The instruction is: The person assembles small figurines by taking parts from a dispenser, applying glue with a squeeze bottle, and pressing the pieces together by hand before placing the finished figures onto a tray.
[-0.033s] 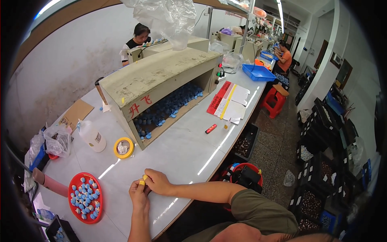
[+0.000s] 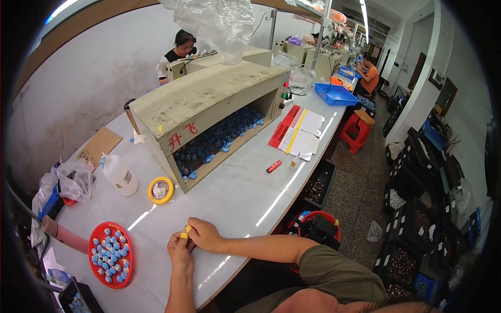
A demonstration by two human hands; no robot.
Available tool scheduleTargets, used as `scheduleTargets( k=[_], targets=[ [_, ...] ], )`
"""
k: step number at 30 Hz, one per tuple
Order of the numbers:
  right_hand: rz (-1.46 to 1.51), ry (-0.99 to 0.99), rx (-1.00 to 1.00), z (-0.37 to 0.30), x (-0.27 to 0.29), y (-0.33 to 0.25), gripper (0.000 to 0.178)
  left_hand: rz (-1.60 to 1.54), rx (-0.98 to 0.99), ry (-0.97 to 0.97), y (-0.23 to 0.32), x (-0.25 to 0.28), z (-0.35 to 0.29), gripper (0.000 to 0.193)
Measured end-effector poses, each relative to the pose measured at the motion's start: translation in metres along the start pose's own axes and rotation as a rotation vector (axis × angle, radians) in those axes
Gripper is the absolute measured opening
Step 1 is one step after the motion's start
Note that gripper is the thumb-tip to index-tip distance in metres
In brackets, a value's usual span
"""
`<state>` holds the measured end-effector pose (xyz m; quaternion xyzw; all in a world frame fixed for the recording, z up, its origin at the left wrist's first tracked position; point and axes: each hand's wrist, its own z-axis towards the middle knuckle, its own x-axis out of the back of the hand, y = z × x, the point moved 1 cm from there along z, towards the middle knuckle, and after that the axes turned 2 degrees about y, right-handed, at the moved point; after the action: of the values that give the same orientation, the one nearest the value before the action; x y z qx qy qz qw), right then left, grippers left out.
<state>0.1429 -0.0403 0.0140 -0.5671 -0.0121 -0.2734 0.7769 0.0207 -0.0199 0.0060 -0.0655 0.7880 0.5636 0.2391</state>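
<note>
My left hand (image 2: 180, 251) and my right hand (image 2: 206, 236) meet above the near part of the table, fingertips pressed together. Both are closed in a pinch. Yellow wraps (image 2: 183, 236) cover the tips of fingers on them. Whatever sits between the fingertips is hidden or too small to name. To the left of my hands, a round red tray (image 2: 130, 261) carries many small blue and whitish pieces (image 2: 110, 253). Beyond my hands stands a beige metal box (image 2: 214, 99) with an open front, its inside strewn with blue pieces (image 2: 219, 138).
A yellow tape roll (image 2: 152, 197), a white bottle (image 2: 119, 176) and a pink cylinder (image 2: 68, 237) stand on the grey table (image 2: 229, 193). Farther right lie a red marker-like stick (image 2: 274, 166), a printed card (image 2: 300, 133) and a blue tray (image 2: 335, 95). Two people (image 2: 369, 77) sit farther off.
</note>
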Motion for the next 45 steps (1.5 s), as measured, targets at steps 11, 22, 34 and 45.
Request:
scheduleTargets(
  k=[11, 22, 34, 45],
  targets=[
    [0.406, -0.094, -0.129, 0.011, 0.003, 0.017, 0.011, 0.078, -0.356, 0.080, -0.003, -0.009, 0.020, 0.026],
    [0.570, -0.320, -0.328, 0.019, 0.012, 0.015, 0.013, 0.069, -0.129, -0.019, 0.012, 0.011, 0.011, 0.022],
    [0.368, -0.467, -0.165, 0.025, 0.017, 0.025, 0.007, 0.216, -0.054, -0.096, 0.013, 0.016, 0.017, 0.020],
    [0.320, -0.448, -0.115, 0.022, 0.014, 0.028, 0.007, 0.274, -0.080, -0.060, 0.010, 0.013, 0.016, 0.020]
  ],
)
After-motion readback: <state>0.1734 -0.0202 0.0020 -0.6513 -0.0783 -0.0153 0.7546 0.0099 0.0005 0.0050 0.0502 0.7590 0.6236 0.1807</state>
